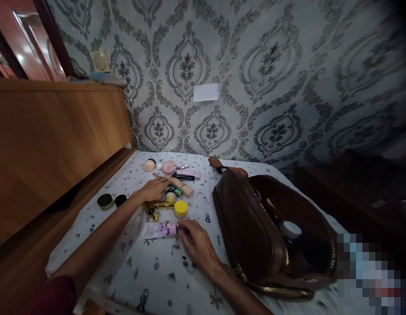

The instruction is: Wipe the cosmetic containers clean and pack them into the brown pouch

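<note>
My left hand reaches across the white patterned bedsheet into a cluster of cosmetics, fingers stretched toward a beige tube and a small green bottle. My right hand rests on the sheet with its fingertips closed on the cap end of a white-and-pink tube. Between the hands lie a yellow-lidded jar and a gold tube. A brown leather bag lies open just right of my right hand, with a white-capped bottle inside.
More cosmetics lie farther back: a round jar, a pink puff, a black pen. Two dark round lids sit at the left. A wooden headboard stands on the left, patterned wallpaper behind.
</note>
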Demonstrator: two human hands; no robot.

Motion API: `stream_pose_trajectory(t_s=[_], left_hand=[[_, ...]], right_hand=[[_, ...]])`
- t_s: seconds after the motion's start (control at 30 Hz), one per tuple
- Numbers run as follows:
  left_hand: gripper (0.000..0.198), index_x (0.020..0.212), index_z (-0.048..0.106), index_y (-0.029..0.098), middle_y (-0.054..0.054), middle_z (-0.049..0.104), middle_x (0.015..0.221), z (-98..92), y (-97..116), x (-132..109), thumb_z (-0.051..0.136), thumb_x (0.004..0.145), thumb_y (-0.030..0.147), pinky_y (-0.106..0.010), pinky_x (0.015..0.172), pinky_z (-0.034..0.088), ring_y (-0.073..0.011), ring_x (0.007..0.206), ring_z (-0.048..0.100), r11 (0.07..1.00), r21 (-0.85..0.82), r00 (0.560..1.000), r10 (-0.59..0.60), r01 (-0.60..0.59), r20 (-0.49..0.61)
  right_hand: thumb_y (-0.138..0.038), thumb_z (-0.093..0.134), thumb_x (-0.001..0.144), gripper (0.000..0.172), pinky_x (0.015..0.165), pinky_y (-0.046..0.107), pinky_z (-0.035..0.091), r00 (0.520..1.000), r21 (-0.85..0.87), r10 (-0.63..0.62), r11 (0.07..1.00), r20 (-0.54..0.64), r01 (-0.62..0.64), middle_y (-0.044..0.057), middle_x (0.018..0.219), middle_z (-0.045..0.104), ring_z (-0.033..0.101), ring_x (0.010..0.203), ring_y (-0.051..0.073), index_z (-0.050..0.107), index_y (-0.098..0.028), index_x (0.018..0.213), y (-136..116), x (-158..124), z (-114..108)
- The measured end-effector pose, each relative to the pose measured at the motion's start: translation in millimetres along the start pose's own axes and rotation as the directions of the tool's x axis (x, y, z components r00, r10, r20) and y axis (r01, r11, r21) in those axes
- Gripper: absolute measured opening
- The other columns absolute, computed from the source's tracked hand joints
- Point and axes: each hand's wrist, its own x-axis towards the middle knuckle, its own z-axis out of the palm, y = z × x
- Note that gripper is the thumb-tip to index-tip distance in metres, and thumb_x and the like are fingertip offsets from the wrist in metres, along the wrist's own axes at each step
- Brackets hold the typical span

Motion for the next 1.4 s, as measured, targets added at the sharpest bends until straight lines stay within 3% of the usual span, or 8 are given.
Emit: stream_pose_trajectory(t_s=[0.23,0.37,0.63,0.87,1.03,1.17,1.3,1.4], left_hand=[[0.057,0.129,0.053,0.016,-0.016,0.052,0.139,-2.4,-2.4,15.0,0.062,0.073,0.013,-0.045,0.096,0.046,-0.0348,0.123,0.049,0.996,0.076,0.994,-0.056,0.049,0.094],[0.058,0.128,0.052,0.015,-0.017,0.057,0.134,-1.7,3.4,16.2,0.063,0.072,0.016,-0.044,0.092,0.048,-0.0346,0.118,0.054,0.992,0.083,0.987,-0.102,0.092,0.125],[0.053,0.129,0.049,0.018,-0.014,0.054,0.139,3.3,14.5,0.4,0.055,0.076,0.011,-0.039,0.094,0.047,-0.0313,0.127,0.050,0.984,0.056,0.983,-0.172,0.169,0.067],[0.051,0.127,0.048,0.016,-0.014,0.059,0.123,-15.0,16.3,-5.4,0.052,0.077,0.008,-0.038,0.094,0.049,-0.0277,0.115,0.057,0.980,-0.024,0.977,-0.200,0.199,-0.076],[0.054,0.129,0.045,0.022,-0.009,0.056,0.125,-34.8,38.2,-38.9,0.048,0.077,0.006,-0.037,0.097,0.048,-0.0244,0.119,0.052,0.989,-0.072,0.971,-0.141,0.130,-0.192],[0.051,0.122,0.050,0.023,-0.008,0.058,0.119,-27.5,76.2,-79.8,0.047,0.075,0.002,-0.040,0.094,0.051,-0.0261,0.117,0.052,0.998,-0.055,0.986,0.021,-0.030,-0.166],[0.053,0.126,0.049,0.023,-0.009,0.057,0.123,-13.6,103.4,-109.8,0.044,0.079,0.000,-0.040,0.095,0.052,-0.0261,0.123,0.050,0.992,-0.121,0.987,0.028,-0.047,-0.155],[0.066,0.139,0.041,0.026,-0.009,0.048,0.139,-8.0,103.5,-122.4,0.042,0.078,-0.001,-0.038,0.102,0.050,-0.0232,0.130,0.047,0.962,-0.274,0.974,-0.052,-0.011,-0.220]], right_hand=[[-0.012,0.052,0.086,0.024,0.082,0.034,0.054,1.000,0.028,0.024,0.999,-0.005,-0.024,0.010,0.094,0.072,0.066,0.091,0.022,0.068,-0.015,0.104,1.9,1.2,-2.1],[-0.017,0.051,0.086,0.026,0.080,0.032,0.053,0.997,0.065,0.070,0.995,-0.016,-0.069,0.010,0.097,0.071,0.066,0.089,0.021,0.068,-0.016,0.105,7.6,0.8,-2.8],[-0.015,0.051,0.084,0.026,0.079,0.032,0.052,1.000,0.084,0.005,0.996,-0.006,-0.004,0.009,0.091,0.071,0.065,0.084,0.021,0.069,-0.017,0.102,4.3,0.3,1.5],[-0.021,0.051,0.086,0.028,0.077,0.033,0.053,0.991,0.195,0.130,0.973,-0.036,-0.120,0.009,0.096,0.072,0.066,0.086,0.022,0.067,-0.017,0.108,3.2,3.4,-6.1],[-0.039,0.056,0.088,0.042,0.073,0.032,0.054,0.964,0.427,0.261,0.879,-0.057,-0.212,0.010,0.100,0.070,0.067,0.087,0.021,0.056,-0.017,0.123,-2.0,6.3,-7.1],[-0.046,0.061,0.085,0.060,0.065,0.028,0.052,0.953,0.560,0.298,0.799,-0.051,-0.220,0.009,0.103,0.065,0.064,0.081,0.018,0.044,-0.018,0.135,-6.5,6.7,-4.8],[-0.045,0.062,0.083,0.040,0.061,0.025,0.049,0.966,0.581,0.257,0.785,0.009,-0.214,0.006,0.095,0.065,0.061,0.076,0.016,0.061,-0.018,0.113,-9.1,6.2,-2.5],[-0.044,0.064,0.081,0.032,0.060,0.025,0.049,0.961,0.596,0.276,0.768,0.020,-0.233,0.006,0.094,0.067,0.061,0.079,0.018,0.065,-0.018,0.101,-11.1,6.6,-1.0]])
